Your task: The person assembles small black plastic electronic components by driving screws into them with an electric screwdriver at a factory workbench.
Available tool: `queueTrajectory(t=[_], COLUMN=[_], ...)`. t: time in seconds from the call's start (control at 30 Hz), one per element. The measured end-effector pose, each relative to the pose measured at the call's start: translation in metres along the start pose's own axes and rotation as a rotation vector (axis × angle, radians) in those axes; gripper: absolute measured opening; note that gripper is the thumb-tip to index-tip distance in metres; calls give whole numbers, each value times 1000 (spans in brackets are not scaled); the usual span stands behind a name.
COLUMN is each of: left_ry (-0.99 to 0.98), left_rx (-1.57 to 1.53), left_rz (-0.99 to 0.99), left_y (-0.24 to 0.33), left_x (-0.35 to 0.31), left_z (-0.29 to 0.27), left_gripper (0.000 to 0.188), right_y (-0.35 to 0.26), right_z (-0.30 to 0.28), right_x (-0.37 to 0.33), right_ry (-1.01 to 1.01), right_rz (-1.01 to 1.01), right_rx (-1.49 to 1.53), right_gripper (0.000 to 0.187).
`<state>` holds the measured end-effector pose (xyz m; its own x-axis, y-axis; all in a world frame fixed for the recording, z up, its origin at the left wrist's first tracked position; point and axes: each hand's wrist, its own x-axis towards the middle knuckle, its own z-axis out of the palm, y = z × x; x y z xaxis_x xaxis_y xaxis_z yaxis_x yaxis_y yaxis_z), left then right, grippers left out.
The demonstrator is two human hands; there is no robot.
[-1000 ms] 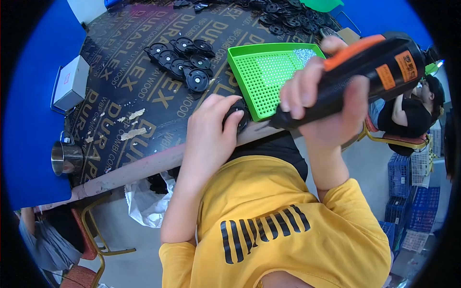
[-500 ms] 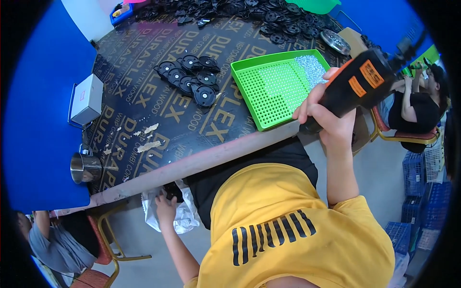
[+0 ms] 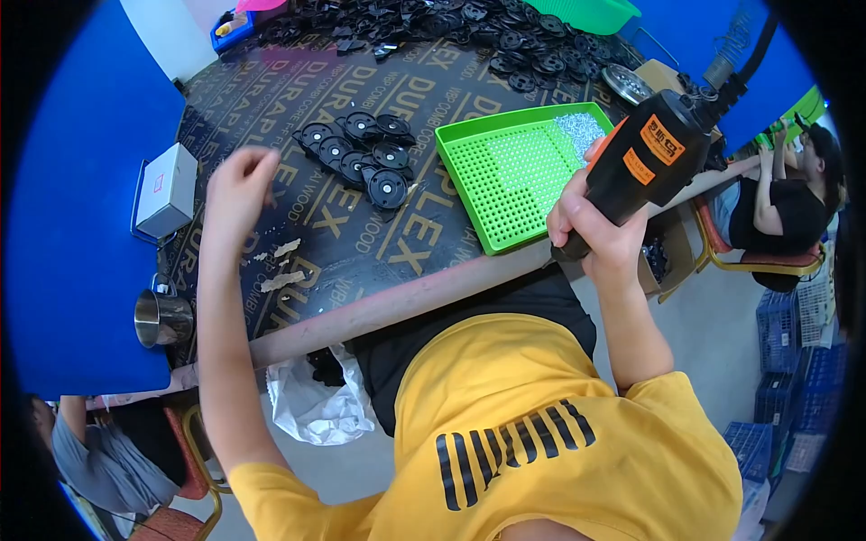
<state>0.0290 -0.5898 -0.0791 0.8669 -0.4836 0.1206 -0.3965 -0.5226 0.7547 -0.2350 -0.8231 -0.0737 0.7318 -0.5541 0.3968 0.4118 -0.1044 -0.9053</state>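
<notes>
My right hand (image 3: 606, 224) is wrapped round a black electric screwdriver (image 3: 666, 140) with orange labels, held up over the table's front edge at the right. Its cord runs up from the top end. My left hand (image 3: 240, 194) is raised above the left part of the table, fingers curled in and no part showing in them. Just right of it lies a cluster of black round wheel-like parts (image 3: 388, 187) with pale centres. A green perforated tray (image 3: 462, 183) sits between that cluster and the screwdriver, with small silvery pieces (image 3: 582, 135) heaped in its far right corner.
A white plastic bag (image 3: 320, 410) with black parts hangs below the table edge. Many black parts (image 3: 505, 36) are piled at the back. A white box (image 3: 167, 191) and a metal cup (image 3: 162, 317) stand at the left. Co-workers sit left and right (image 3: 776, 203).
My left hand has come out of the white bag and risen over the table's left side. The screwdriver in my right hand has shifted slightly left and turned more upright.
</notes>
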Motion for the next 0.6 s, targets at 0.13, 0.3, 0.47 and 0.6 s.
queueTrajectory(t=[0.13,0.3,0.47,0.6], left_ry=[-105,-299,-272,-68], left_rx=[83,19,-60,-480], left_rz=[-181,-325,-325,-159], left_y=[-5,-7,-10,-7], left_x=[70,97,97,71], left_z=[16,31,13,-35], left_gripper=[45,38,23,22], right_y=[0,4,3,-3], right_z=[-3,-7,-8,-12], right_x=[-1,-2,-1,-1], right_ry=[13,-24,-32,-63], right_rz=[27,-9,-7,25], right_rx=[-6,98,105,165], right_gripper=[40,33,33,36])
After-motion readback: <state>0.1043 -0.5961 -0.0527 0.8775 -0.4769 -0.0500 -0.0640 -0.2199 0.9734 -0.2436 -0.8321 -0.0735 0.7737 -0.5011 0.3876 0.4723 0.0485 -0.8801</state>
